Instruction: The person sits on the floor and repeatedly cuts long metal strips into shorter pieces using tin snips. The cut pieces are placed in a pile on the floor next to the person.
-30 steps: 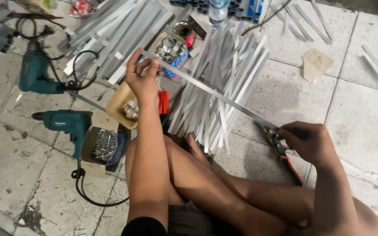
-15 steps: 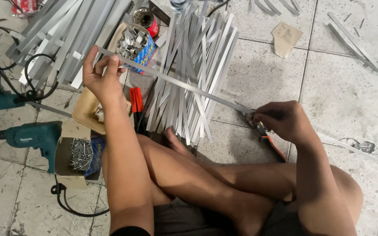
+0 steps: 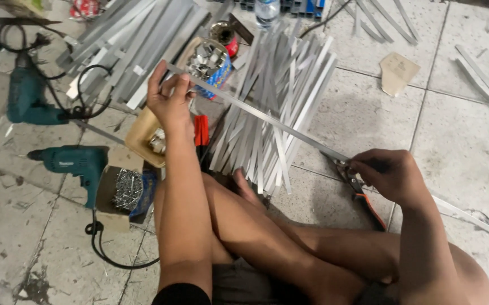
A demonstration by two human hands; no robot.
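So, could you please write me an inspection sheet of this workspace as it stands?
Surface: tiled floor, stained and dusty.
Job's things: a long metal strip runs from hand to hand; orange-handled snips are at its right end.
Clutter: a pile of cut metal strips, longer bars, a tin of metal clips, a box of screws, a cardboard scrap.
Grippers: the left hand pinches the strip's far end; the right hand grips the snips.
Cables: black cords trail from two teal drills.
Surroundings: a water bottle at the top edge.
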